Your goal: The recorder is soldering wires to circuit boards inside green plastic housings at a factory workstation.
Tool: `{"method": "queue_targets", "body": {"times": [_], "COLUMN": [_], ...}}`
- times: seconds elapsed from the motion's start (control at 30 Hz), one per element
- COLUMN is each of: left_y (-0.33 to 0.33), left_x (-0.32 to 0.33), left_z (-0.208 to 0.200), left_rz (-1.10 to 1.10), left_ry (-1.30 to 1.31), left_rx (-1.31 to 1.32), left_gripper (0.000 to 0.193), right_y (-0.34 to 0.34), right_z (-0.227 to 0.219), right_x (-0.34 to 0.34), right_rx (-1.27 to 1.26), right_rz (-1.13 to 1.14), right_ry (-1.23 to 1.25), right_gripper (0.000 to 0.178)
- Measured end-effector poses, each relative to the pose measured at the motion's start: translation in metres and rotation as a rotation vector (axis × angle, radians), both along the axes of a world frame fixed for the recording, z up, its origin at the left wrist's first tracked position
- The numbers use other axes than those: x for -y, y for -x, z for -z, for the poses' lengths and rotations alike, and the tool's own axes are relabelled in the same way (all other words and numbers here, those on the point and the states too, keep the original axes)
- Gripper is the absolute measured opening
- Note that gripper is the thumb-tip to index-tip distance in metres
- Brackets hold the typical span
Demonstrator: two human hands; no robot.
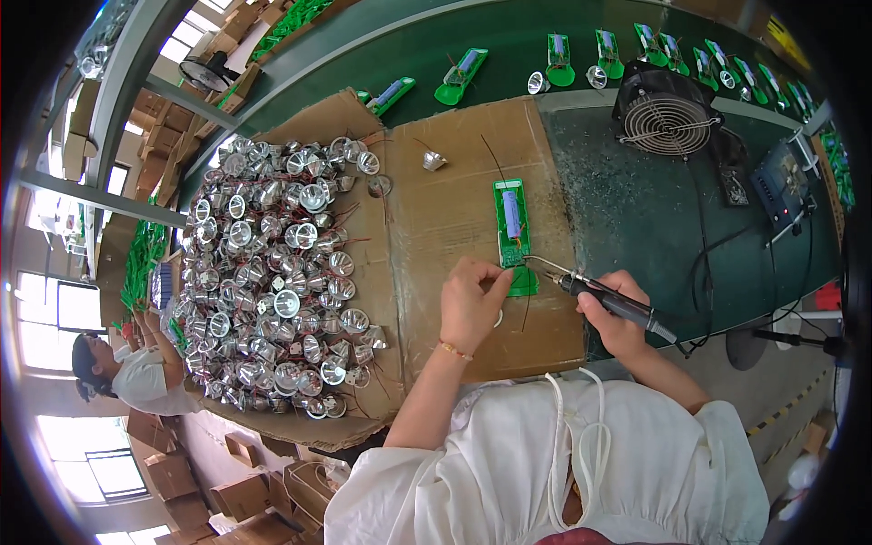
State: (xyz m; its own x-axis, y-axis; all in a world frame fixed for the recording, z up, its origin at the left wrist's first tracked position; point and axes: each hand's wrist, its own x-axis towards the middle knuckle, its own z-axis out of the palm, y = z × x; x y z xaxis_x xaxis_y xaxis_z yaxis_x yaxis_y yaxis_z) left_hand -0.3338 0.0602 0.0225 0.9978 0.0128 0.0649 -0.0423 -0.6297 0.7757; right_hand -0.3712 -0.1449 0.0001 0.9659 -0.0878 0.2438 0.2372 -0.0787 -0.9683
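A green plastic housing with a small circuit board (pixel 514 262) and a blue cylindrical battery (pixel 510 214) lies on the cardboard in front of me. At the board's near end my left hand (pixel 474 292) is closed in a pinch; what its fingertips hold is hidden. A pale curved rim (pixel 499 318) peeks out beside that hand. My right hand (pixel 619 313) grips a black soldering iron (pixel 627 307), its metal tip and thin feed tube (pixel 551 265) reaching the board. Dark thin wires stick out past both ends of the housing.
A large heap of silver reflector cups (pixel 286 302) fills the cardboard tray at left. One loose reflector cup (pixel 434 161) lies farther back. A fan (pixel 666 125) and a blue control box (pixel 783 186) stand at right. Green housings (pixel 461 77) line the far belt. Another person (pixel 136 368) works at far left.
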Motion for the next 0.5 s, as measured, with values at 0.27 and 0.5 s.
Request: {"method": "queue_targets", "body": {"times": [0.27,0.5], "left_y": [-0.003,-0.006], "left_x": [0.002,0.002], "left_z": [0.014,0.009], "left_rz": [-0.025,-0.039], "left_ry": [0.024,0.078], "left_rx": [0.04,-0.015], "left_gripper": [0.015,0.016], "right_y": [-0.002,0.001], "right_z": [-0.004,-0.013], "right_x": [-0.005,-0.005], "right_rx": [-0.11,-0.143], "right_rz": [-0.011,0.059], "right_ry": [-0.1,-0.174], "right_gripper": [0.015,0.012]}}
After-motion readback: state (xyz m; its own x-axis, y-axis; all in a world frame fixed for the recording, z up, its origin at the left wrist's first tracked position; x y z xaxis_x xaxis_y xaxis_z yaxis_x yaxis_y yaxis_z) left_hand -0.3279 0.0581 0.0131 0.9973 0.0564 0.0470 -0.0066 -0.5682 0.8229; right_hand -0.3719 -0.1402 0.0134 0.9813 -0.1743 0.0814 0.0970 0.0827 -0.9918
